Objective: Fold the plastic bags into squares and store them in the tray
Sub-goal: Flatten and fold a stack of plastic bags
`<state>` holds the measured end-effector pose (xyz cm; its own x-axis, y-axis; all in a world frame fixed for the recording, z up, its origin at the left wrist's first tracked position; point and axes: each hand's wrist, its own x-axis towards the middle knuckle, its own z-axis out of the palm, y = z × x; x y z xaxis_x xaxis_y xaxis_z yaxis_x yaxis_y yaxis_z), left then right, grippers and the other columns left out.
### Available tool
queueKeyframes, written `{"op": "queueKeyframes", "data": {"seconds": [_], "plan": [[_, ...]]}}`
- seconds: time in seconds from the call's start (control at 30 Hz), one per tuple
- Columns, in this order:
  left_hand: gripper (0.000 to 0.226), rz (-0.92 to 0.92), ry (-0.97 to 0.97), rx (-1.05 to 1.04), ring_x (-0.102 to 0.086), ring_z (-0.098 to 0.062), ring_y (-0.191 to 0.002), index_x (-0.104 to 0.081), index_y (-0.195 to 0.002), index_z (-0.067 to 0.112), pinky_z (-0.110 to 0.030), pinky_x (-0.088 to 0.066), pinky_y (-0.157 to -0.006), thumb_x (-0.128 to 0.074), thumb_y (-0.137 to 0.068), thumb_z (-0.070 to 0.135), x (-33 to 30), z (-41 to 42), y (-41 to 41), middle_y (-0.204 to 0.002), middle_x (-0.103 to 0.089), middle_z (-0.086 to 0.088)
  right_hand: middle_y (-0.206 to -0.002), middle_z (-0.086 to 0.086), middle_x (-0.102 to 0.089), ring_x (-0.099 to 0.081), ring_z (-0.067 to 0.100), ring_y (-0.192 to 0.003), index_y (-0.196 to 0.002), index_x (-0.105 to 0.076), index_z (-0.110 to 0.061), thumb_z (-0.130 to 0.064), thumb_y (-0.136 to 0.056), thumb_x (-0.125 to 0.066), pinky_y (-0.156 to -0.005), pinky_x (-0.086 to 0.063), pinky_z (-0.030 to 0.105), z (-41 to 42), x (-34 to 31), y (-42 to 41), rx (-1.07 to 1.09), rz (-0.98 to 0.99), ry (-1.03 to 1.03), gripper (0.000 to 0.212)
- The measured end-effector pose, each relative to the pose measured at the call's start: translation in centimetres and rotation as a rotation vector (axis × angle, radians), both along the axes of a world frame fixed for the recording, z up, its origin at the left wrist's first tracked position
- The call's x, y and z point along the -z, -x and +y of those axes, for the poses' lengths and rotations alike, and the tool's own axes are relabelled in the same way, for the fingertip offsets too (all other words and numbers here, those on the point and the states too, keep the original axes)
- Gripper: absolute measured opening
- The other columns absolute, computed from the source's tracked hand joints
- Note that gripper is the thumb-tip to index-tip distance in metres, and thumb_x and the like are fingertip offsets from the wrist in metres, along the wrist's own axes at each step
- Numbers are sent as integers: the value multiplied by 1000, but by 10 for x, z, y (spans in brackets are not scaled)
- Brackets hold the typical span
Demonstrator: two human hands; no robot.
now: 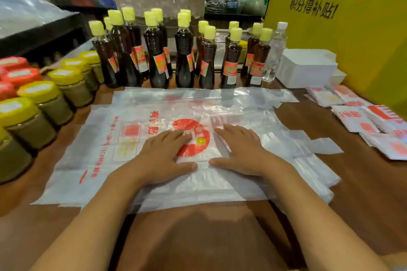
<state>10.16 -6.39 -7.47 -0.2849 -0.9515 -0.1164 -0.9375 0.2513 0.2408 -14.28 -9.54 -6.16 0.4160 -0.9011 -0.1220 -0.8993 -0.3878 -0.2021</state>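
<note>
Head cam first: I've got both palms down flat on the top plastic bag (132, 138) of a spread-out pile on the wooden table (363, 193). Left hand (164, 152) covers part of the red round logo, right hand (240, 147) sits just beside it, fingers straight on both. Folded squares (365, 121) lie off to my right, near the white tray (308, 68).

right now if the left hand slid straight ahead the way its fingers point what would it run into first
The left hand lies flat on the plastic bag, fingers pointing forward and slightly right. It would cross the red round print and more bag, then probably meet the dark sauce bottles, though depth is unclear.
</note>
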Motion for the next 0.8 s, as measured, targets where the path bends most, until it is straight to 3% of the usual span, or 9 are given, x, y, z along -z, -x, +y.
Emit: {"op": "queueKeyframes", "data": {"seconds": [0.1, 0.3, 0.47, 0.57, 0.63, 0.73, 0.8], "plan": [[77, 43, 41, 29, -11, -18, -153, -21, -157, 44, -45, -13, -123, -52, -91, 69, -4, 0, -8, -167, -12, 12, -168, -6, -6, -5, 22, -154, -156, -11, -45, -72, -83, -61, -124, -5, 50, 4, -5, 6, -52, -40, 8, 93], [64, 51, 168, 0, -22, -21, -148, -34, -152, 42, -47, -21, -118, -54, -94, 61, -5, 1, -4, -162, -27, 10, -161, -8, -25, -23, 23, -147, -149, -32, -46, -63, -85, -66, -119, -19, 48, 9, -3, 5, -6, -86, 119, 74], [40, 132, 250, 75, -37, -17, -128, -51, -135, 39, -41, -33, -106, -57, -97, 45, -7, 15, 7, -143, -44, 14, -134, -6, -50, -44, 20, -121, -118, -59, -34, -41, -90, -71, -105, -36, 42, 14, 0, -4, -44, -235, 216, 32], [45, 150, 232, 136, -37, -15, -130, -51, -137, 38, -41, -33, -106, -58, -94, 52, -5, 23, 13, -145, -45, 16, -114, -8, -60, -52, 14, -102, -101, -64, -30, -37, -91, -69, -95, -44, 38, 13, 5, -4, -24, -293, 264, 13], [57, 133, 268, 168, -29, -13, -138, -49, -140, 40, -41, -27, -109, -54, -88, 64, -6, 28, 15, -151, -39, 19, -103, -9, -64, -56, 13, -93, -96, -66, -28, -39, -91, -69, -86, -46, 34, 10, 7, -3, 20, -337, 294, 12], [66, 137, 203, 199, -26, -10, -140, -44, -143, 42, -40, -23, -111, -59, -83, 68, -10, 35, 19, -154, -34, 20, -98, -7, -66, -58, 15, -91, -95, -68, -25, -40, -92, -69, -81, -48, 33, 5, 7, -1, 46, -370, 298, 16], [55, 164, 153, 189, -35, -10, -135, -49, -138, 40, -40, -30, -112, -65, -89, 59, -12, 37, 22, -149, -42, 18, -100, -6, -64, -57, 16, -92, -95, -67, -24, -38, -91, -70, -84, -49, 34, 6, 4, -2, 22, -355, 283, 15]]}}
